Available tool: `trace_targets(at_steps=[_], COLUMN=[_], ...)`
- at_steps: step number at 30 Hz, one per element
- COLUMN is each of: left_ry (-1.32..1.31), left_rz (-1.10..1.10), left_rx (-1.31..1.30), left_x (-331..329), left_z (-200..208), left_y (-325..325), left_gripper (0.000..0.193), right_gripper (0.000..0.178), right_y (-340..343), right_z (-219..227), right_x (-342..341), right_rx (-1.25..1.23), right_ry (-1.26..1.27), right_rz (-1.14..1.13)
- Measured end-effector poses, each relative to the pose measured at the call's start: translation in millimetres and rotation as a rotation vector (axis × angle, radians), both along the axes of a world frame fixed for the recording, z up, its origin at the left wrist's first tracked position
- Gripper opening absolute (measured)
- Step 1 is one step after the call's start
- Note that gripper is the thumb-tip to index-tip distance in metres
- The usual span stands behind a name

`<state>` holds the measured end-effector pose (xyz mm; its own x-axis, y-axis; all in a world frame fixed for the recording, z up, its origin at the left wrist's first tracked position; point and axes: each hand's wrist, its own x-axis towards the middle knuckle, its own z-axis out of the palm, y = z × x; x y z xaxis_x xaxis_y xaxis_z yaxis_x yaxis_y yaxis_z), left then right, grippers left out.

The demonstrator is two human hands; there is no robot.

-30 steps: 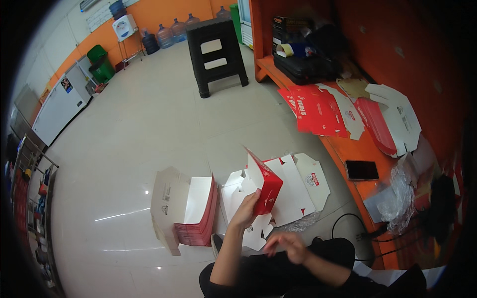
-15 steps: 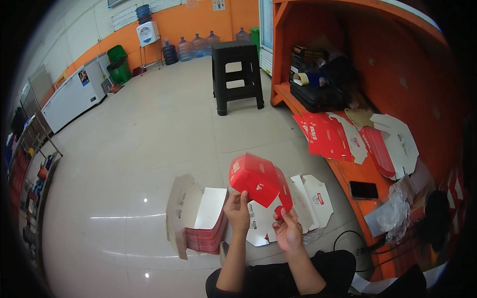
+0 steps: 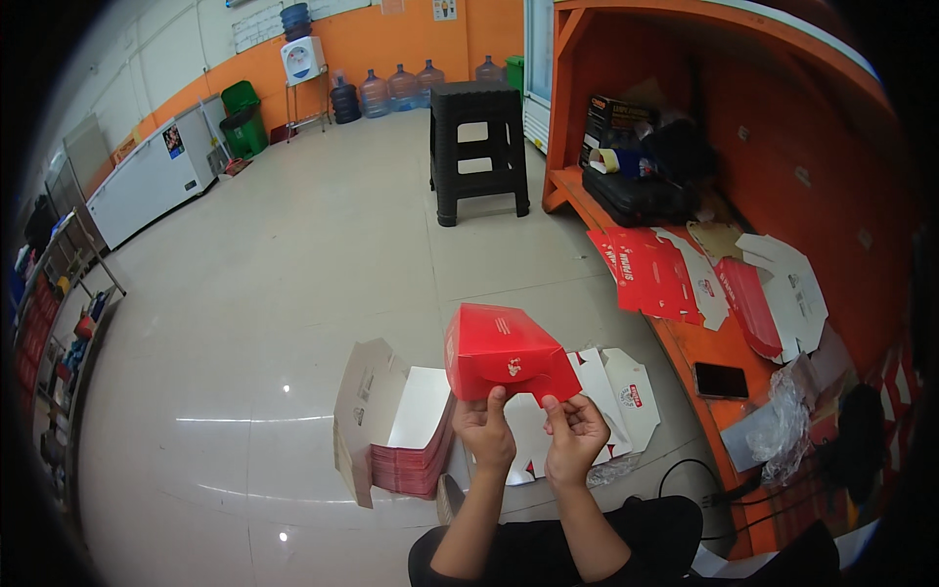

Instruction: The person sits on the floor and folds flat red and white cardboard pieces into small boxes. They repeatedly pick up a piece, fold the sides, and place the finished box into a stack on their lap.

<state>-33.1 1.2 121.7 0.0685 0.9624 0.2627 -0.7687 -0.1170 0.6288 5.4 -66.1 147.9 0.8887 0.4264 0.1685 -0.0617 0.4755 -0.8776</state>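
A partly folded red cardboard box (image 3: 499, 338) is held up in front of me, its near side toward me with a curved flap edge. My left hand (image 3: 486, 428) pinches its lower near edge, thumb on the outside. My right hand (image 3: 575, 435) grips the red flap at the box's right corner between thumb and fingers. Left of my hands stands a stack of nested red-and-white boxes (image 3: 406, 470) with an opened white carton piece (image 3: 362, 406) leaning against it. Flat white cardboard blanks (image 3: 626, 396) lie on the floor behind and right of my right hand.
On the right, an orange shelf (image 3: 675, 357) holds red box blanks (image 3: 655, 274), a phone (image 3: 721, 381), clear plastic wrap (image 3: 782, 421) and a black bag (image 3: 636, 196). A black stool (image 3: 479, 147) stands ahead. A white chest freezer (image 3: 152, 181) is far left, near a rack (image 3: 73, 342).
The box has turned so its near side faces me more squarely. My left hand has moved right and down to its lower edge; my right hand still grips the flap. The view has shifted slightly.
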Motion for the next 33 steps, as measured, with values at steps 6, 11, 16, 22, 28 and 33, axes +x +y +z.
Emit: trace_targets(at_steps=[6, 11, 16, 22, 28, 33], left_ry=[-0.014, -0.017, -0.067, 0.987, 1.749, 1.791], left_rz=[-0.086, -0.166, -0.407, -0.548, -0.349, -0.516], left_rx=[-0.049, -0.060, -0.167, 0.116, 1.120, 1.072], left_x=[8.8, 13.0, 23.5, 51.3, 49.9, 55.2], left_z=[-3.0, -11.9, -20.0, -153.5, -187.1, -197.0], left_y=[-10.4, -18.0, -7.9, -17.1, -82.7, -54.8], left_gripper=[0.025, 0.022, 0.028, 0.049, 0.053, 0.034], right_gripper=[0.022, 0.018, 0.016, 0.021, 0.024, 0.029], right_y=[7.0, 17.6, 44.0, 131.2, 153.7, 146.3], right_z=[0.2, 22.2, -6.3, -34.0, -143.6, -162.5], right_x=[-0.5, -2.2, 31.6, -41.8, -91.1, -119.2], right_rx=[0.138, 0.182, -0.237, -0.906, -0.868, -0.957], right_ry=[0.252, 0.302, -0.292, -1.424, -1.515, -1.405], right_rz=[0.030, 0.146, 0.150, 0.408, 0.681, 0.985])
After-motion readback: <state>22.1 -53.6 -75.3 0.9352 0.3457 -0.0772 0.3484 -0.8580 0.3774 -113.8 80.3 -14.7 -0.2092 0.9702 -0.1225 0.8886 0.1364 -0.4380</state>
